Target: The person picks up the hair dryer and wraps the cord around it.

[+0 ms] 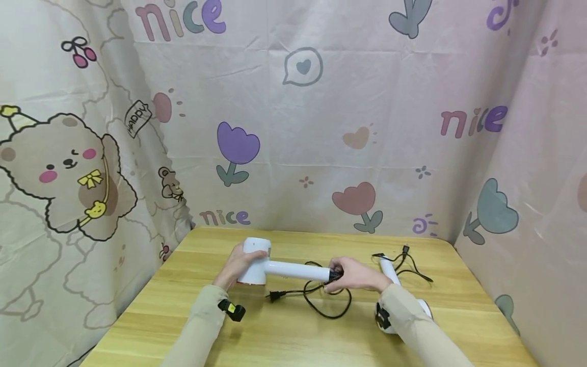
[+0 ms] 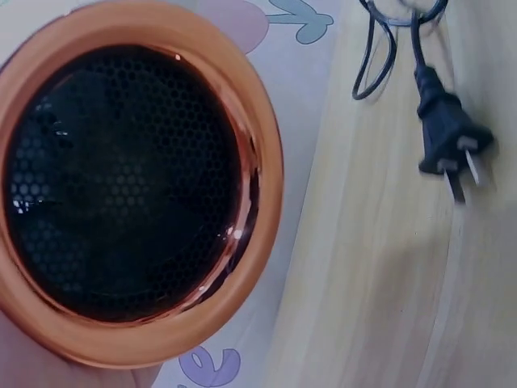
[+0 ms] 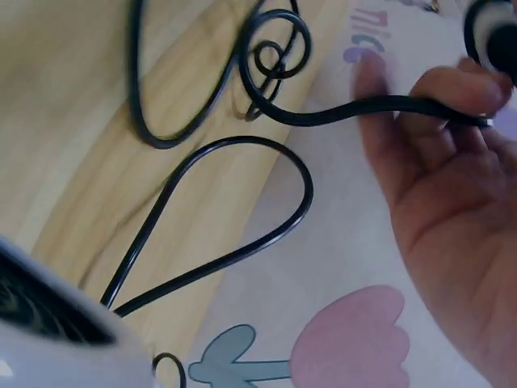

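A white hair dryer (image 1: 255, 274) is held sideways over the wooden table, its handle (image 1: 298, 270) pointing right. My left hand (image 1: 236, 267) grips the dryer's head, thumb across its side. Copper trim (image 2: 262, 186) rings a dark mesh grille in the left wrist view. At the far end of the handle, my right hand (image 1: 355, 275) pinches the black cord (image 3: 355, 109) where it leaves the dryer. Below the handle the cord hangs in loose loops, ending in a two-pin plug (image 1: 275, 295) to the left.
A second white hair dryer (image 1: 389, 269) lies on the right of the table (image 1: 284, 341), partly hidden behind my right forearm. Its black cord (image 1: 419, 272) and plug (image 1: 405, 249) spread toward the back right. A printed curtain (image 1: 293, 122) hangs behind and along both sides.
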{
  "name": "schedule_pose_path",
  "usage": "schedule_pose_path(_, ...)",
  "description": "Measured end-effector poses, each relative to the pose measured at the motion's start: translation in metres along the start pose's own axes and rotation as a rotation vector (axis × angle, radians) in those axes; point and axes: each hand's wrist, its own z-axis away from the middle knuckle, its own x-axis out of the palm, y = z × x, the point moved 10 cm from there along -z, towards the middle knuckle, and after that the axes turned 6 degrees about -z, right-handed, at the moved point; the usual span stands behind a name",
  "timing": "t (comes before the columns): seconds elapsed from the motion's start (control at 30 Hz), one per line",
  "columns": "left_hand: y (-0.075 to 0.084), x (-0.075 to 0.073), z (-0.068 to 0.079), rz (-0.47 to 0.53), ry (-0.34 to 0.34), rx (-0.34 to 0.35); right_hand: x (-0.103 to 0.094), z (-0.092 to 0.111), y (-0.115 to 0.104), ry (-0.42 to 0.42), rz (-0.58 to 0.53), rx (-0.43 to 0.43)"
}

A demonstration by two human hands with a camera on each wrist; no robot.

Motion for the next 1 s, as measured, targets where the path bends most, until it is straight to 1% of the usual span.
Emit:
schedule_pose_path(0.1,0.001,-0.001,-0.001,0.009,0.023,0.010,-0.003,-0.003,0.005,-0.026,-0.073,0.016)
schedule_pose_path(0.17,0.003,-0.002,-0.001,0.010,0.042,0.016,-0.007,-0.005,0.004,-0.014,-0.052,0.001)
schedule_pose_path(0.3,0.005,-0.007,0.001,-0.010,0.084,0.021,-0.015,-0.009,-0.005,0.055,0.071,-0.052)
schedule_pose_path(0.4,0.007,-0.010,0.001,-0.028,0.119,0.032,-0.016,-0.010,-0.009,0.079,0.171,-0.058)
schedule_pose_path(0.5,0.018,-0.012,0.000,-0.061,0.159,0.094,-0.017,-0.012,-0.011,0.105,0.287,-0.067)
schedule_pose_path(0.6,0.032,-0.012,0.002,-0.113,0.205,0.164,-0.021,-0.014,-0.015,0.156,0.391,-0.076)
schedule_pose_path(0.63,0.035,-0.012,0.003,-0.129,0.216,0.180,-0.022,-0.015,-0.016,0.177,0.424,-0.079)
schedule_pose_path(0.7,0.037,-0.011,0.005,-0.140,0.227,0.185,-0.023,-0.015,-0.018,0.207,0.462,-0.067)
schedule_pose_path(0.77,0.035,-0.009,0.006,-0.132,0.220,0.174,-0.023,-0.014,-0.019,0.226,0.486,-0.060)
schedule_pose_path(0.87,0.029,-0.007,0.005,-0.117,0.217,0.148,-0.022,-0.013,-0.020,0.238,0.494,-0.073)
schedule_pose_path(0.93,0.025,-0.007,0.005,-0.120,0.226,0.135,-0.022,-0.013,-0.019,0.233,0.465,-0.078)
schedule_pose_path(1.0,0.026,-0.007,0.005,-0.139,0.238,0.137,-0.022,-0.013,-0.016,0.217,0.415,-0.080)
